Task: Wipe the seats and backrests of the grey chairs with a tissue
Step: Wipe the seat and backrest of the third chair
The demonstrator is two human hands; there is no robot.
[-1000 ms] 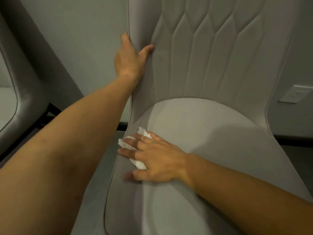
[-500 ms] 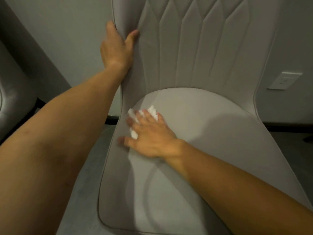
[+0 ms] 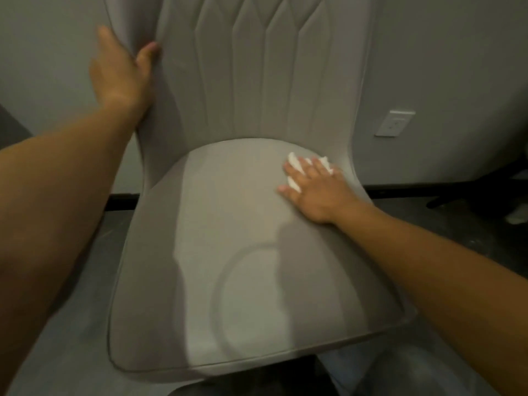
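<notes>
While we press the tissue (image 3: 294,170) flat onto the seat (image 3: 243,252), our right hand (image 3: 314,190) lies over it with fingers (image 3: 291,168) spread and nearly straight, white paper showing between and beyond them. Tissue and hand sit at the seat's back right corner, just in front of the backrest (image 3: 257,81). Our left hand (image 3: 120,72) holds the backrest's left edge, thumb on the front face; the other fingers seem to wrap behind, though we cannot see them. A wall outlet (image 3: 395,123) sits on the wall to the right of the backrest. We judge the seat wipe to be under way: faint curved marks near the seat's front may be wiped tracks, though we cannot be sure. The backrest and any other chairs likely remain.
</notes>
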